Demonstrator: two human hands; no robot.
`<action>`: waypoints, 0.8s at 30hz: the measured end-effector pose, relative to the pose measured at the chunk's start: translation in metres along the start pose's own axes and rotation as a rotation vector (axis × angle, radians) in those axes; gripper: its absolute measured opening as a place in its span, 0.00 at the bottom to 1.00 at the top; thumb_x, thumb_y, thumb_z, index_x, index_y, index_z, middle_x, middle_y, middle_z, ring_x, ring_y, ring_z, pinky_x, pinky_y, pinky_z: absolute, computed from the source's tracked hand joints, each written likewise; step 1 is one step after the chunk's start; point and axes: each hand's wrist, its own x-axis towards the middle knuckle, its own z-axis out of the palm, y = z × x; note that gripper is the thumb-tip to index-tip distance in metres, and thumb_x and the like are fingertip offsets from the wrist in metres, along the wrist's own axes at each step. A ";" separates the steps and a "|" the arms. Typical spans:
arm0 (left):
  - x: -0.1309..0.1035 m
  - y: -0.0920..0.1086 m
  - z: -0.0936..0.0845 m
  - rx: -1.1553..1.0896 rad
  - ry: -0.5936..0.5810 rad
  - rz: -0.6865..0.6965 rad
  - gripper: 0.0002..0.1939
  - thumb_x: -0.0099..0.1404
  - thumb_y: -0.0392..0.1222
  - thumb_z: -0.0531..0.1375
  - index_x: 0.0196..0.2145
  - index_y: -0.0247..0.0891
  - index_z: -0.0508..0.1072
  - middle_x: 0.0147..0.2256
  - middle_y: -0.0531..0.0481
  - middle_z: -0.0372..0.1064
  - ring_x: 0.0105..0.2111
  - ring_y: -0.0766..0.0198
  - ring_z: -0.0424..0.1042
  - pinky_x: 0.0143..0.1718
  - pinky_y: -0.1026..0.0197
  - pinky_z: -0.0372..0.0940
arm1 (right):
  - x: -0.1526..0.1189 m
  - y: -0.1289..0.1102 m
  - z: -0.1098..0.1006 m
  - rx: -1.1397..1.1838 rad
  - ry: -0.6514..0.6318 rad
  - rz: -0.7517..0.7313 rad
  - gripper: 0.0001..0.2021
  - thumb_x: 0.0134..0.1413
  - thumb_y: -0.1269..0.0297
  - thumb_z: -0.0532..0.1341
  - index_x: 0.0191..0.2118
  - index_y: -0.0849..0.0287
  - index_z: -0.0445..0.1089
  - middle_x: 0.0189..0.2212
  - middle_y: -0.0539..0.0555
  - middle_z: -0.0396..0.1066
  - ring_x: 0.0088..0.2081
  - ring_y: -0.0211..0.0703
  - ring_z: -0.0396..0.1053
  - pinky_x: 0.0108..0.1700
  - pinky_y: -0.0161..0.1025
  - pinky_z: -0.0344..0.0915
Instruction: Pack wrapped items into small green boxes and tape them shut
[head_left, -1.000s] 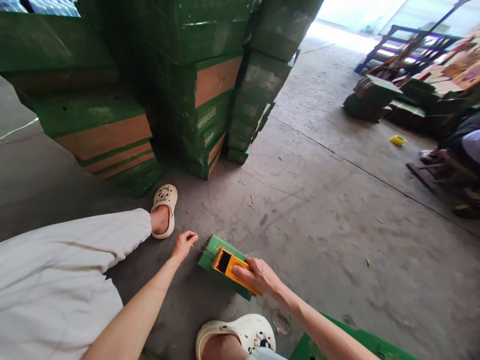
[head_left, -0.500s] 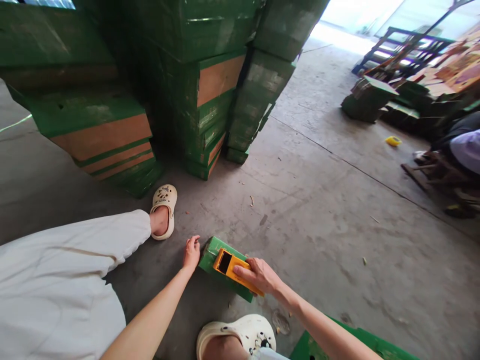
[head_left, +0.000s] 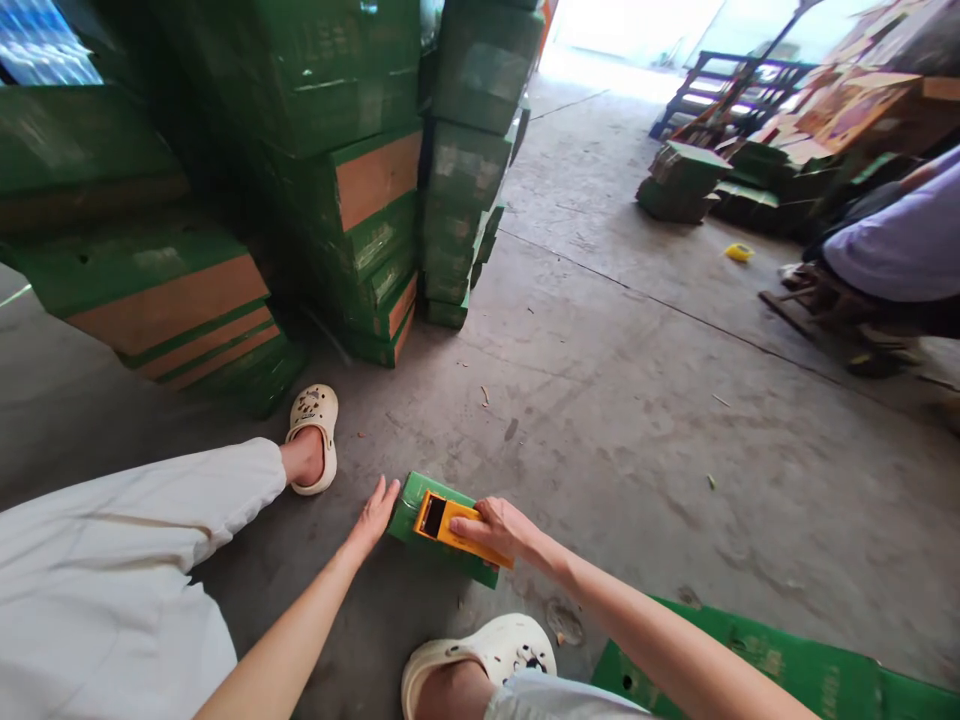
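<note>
A small green box (head_left: 409, 503) lies on the concrete floor between my feet. Wrapped round a yellow-orange handheld device with a dark window (head_left: 459, 527), my right hand (head_left: 501, 530) holds it over the top of the box. Beside the box's left end, my left hand (head_left: 374, 515) has its fingers stretched out and grips nothing. Whether its fingertips touch the box, I cannot tell.
Tall stacks of green cartons (head_left: 379, 190) stand ahead and left. A flat green carton (head_left: 757, 650) is at the lower right. A seated person (head_left: 892, 235), a yellow object (head_left: 739, 252) and a cardboard pile (head_left: 847, 115) are at the right.
The view has turned a little to the right, so the stacks appear further left and more of the person shows. My left hand's fingers have straightened beside the box.
</note>
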 end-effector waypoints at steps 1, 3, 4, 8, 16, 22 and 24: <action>-0.003 0.002 -0.001 0.011 0.026 0.019 0.32 0.73 0.51 0.52 0.71 0.39 0.63 0.69 0.41 0.63 0.72 0.52 0.58 0.71 0.48 0.55 | -0.001 0.000 -0.001 0.015 -0.007 -0.004 0.35 0.57 0.26 0.57 0.26 0.60 0.68 0.22 0.48 0.60 0.26 0.36 0.60 0.26 0.34 0.50; -0.014 0.006 0.001 0.057 0.015 0.142 0.36 0.70 0.40 0.50 0.74 0.40 0.56 0.74 0.46 0.52 0.74 0.57 0.50 0.75 0.50 0.48 | -0.002 0.000 -0.002 0.059 -0.022 -0.012 0.35 0.56 0.26 0.58 0.27 0.61 0.69 0.21 0.48 0.60 0.26 0.37 0.61 0.26 0.33 0.52; -0.020 0.009 0.004 0.100 -0.025 0.224 0.40 0.66 0.37 0.51 0.75 0.41 0.53 0.75 0.48 0.46 0.75 0.58 0.46 0.76 0.51 0.45 | -0.002 0.001 -0.002 0.080 -0.024 -0.014 0.35 0.56 0.26 0.58 0.27 0.61 0.69 0.21 0.48 0.60 0.26 0.37 0.61 0.26 0.33 0.52; -0.038 0.021 0.014 0.369 -0.243 0.393 0.58 0.55 0.34 0.61 0.78 0.41 0.38 0.78 0.44 0.23 0.77 0.49 0.31 0.75 0.45 0.45 | 0.002 0.001 0.000 0.135 -0.039 -0.018 0.35 0.54 0.27 0.60 0.25 0.61 0.68 0.20 0.49 0.62 0.24 0.36 0.60 0.25 0.33 0.53; -0.037 0.030 0.009 0.755 -0.262 0.410 0.70 0.58 0.40 0.72 0.76 0.49 0.21 0.77 0.35 0.24 0.76 0.42 0.33 0.72 0.30 0.42 | -0.037 0.010 -0.025 0.179 -0.102 0.052 0.32 0.51 0.28 0.64 0.26 0.59 0.68 0.20 0.53 0.69 0.22 0.40 0.65 0.24 0.34 0.55; -0.036 0.027 0.007 0.831 -0.204 0.495 0.70 0.57 0.44 0.75 0.77 0.49 0.28 0.76 0.33 0.33 0.76 0.41 0.37 0.72 0.30 0.43 | -0.066 0.038 -0.028 0.115 -0.049 0.094 0.33 0.52 0.28 0.62 0.26 0.58 0.68 0.22 0.55 0.72 0.25 0.44 0.68 0.24 0.36 0.54; -0.035 0.027 0.007 0.854 -0.182 0.511 0.69 0.55 0.44 0.76 0.78 0.49 0.31 0.76 0.34 0.36 0.76 0.40 0.38 0.72 0.30 0.43 | -0.063 0.040 -0.023 0.066 -0.023 0.099 0.32 0.50 0.28 0.64 0.25 0.58 0.68 0.22 0.55 0.71 0.25 0.44 0.68 0.25 0.36 0.53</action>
